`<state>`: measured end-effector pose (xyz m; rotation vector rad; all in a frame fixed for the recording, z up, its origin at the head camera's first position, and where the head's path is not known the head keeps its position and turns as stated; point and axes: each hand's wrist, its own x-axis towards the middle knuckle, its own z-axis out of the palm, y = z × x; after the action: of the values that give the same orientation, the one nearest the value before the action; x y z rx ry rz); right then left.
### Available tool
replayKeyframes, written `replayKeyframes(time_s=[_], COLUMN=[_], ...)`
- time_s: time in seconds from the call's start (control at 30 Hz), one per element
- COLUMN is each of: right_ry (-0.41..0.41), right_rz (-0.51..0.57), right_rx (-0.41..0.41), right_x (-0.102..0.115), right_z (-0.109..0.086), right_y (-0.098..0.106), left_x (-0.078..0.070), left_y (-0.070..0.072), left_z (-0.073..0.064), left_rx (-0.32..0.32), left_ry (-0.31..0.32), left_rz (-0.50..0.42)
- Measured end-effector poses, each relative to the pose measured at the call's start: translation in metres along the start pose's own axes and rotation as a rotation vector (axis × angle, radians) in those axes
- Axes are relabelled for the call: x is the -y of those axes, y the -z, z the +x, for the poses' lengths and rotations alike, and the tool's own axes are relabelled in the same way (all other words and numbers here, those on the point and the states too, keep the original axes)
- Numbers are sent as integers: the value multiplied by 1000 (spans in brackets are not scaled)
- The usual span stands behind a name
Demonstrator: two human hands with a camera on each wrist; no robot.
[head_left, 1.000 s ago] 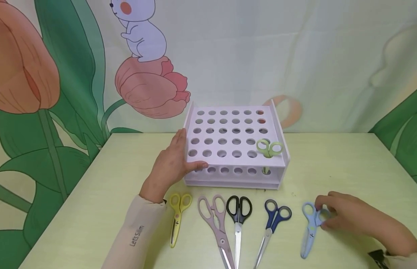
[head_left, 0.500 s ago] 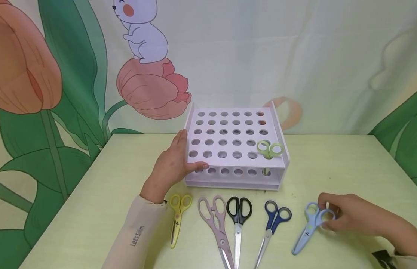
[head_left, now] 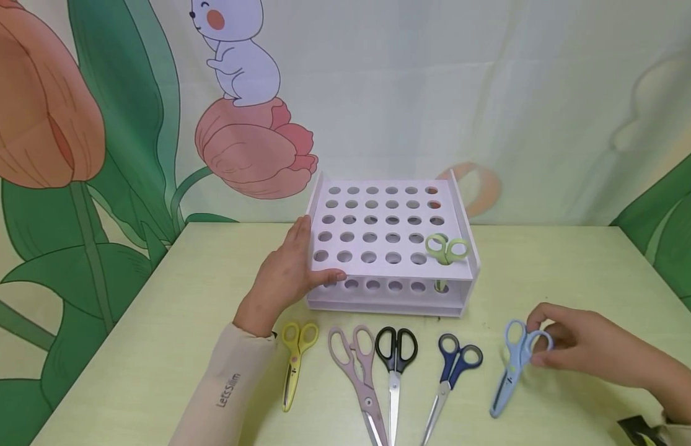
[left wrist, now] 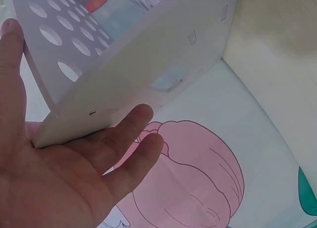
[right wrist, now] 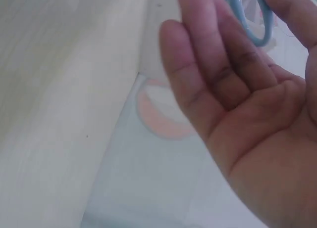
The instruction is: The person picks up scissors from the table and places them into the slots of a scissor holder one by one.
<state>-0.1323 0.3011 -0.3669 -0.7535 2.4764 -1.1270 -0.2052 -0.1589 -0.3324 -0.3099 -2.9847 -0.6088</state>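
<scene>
My left hand [head_left: 281, 272] rests against the left side of a white rack [head_left: 356, 267] with rows of round holes. Its thumb lies along the front edge, and in the left wrist view the fingers [left wrist: 133, 124] stretch along the side panel. At the right, my right hand [head_left: 585, 344] pinches one handle loop of light blue scissors [head_left: 515, 359], whose blades point down toward the front. A blue loop [right wrist: 267, 25] shows between thumb and fingers in the right wrist view. Green-handled scissors [head_left: 447, 249] stand in a front right hole of the rack.
Yellow scissors [head_left: 292, 371], mauve scissors [head_left: 363, 381], black-handled scissors [head_left: 396, 356] and dark blue-handled scissors [head_left: 451, 368] lie in a row on the pale green table [head_left: 155, 347] before the rack. A printed cloth [head_left: 378, 93] hangs behind.
My right hand has taken hold of the light blue scissors; their handles have risen and the blades have swung slightly left. The left hand stays at the rack.
</scene>
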Motion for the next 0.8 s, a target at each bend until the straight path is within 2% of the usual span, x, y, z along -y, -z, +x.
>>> replayKeyframes(time_s=[0.13, 0.23, 0.47, 0.6, 0.7, 0.8], right_ry=[1, 32, 149, 218, 218, 183], right_rz=[129, 175, 43, 50, 50, 31], right_rx=[2, -15, -167, -229, -274, -319], right_x=[2, 3, 13, 17, 21, 30], right_z=[1, 0, -3, -3, -2, 0], right_y=[3, 6, 6, 6, 7, 8], left_x=[0, 1, 1, 0, -1, -1], left_y=[0, -1, -1, -1, 0, 0], left_z=[0, 0, -1, -1, 0, 0], left_rx=[0, 4, 10, 14, 11, 6], left_ry=[0, 1, 8, 7, 4, 4], left_rz=[-2, -5, 0, 9, 17, 26])
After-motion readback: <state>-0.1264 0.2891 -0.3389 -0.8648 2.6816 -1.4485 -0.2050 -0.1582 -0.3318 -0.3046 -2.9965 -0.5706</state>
